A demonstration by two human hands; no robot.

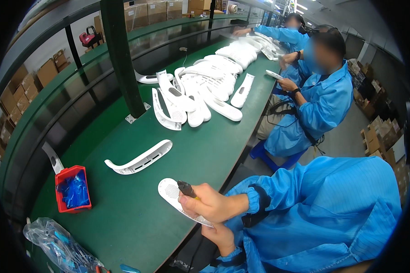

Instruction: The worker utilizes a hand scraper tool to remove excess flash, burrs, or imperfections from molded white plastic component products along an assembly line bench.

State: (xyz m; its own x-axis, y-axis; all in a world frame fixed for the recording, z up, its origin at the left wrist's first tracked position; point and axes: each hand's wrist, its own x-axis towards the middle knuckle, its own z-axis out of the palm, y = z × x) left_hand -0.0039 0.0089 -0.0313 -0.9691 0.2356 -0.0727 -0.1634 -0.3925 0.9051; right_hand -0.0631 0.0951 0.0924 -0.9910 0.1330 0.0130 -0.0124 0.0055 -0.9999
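My right hand (209,202) is closed around a short tool (187,189) with a dark, rough-looking end and a yellow part; its working end is hidden by my fingers. Under it lies a long white plastic shell (169,191) with a rounded end and a patch of small holes. My left hand (219,237) grips the shell's near end at the table's edge. Beyond my hands, a curved white shell (141,159) with slots along its inside rests alone on the green table (123,218).
A red bin (73,210) holds blue pieces, with a white shell (53,159) behind it. Near it lies a clear plastic bag (59,243) of tools. White shells (209,77) are heaped farther up the table, by a green post (120,59). Co-workers in blue (321,104) sit along the right edge.
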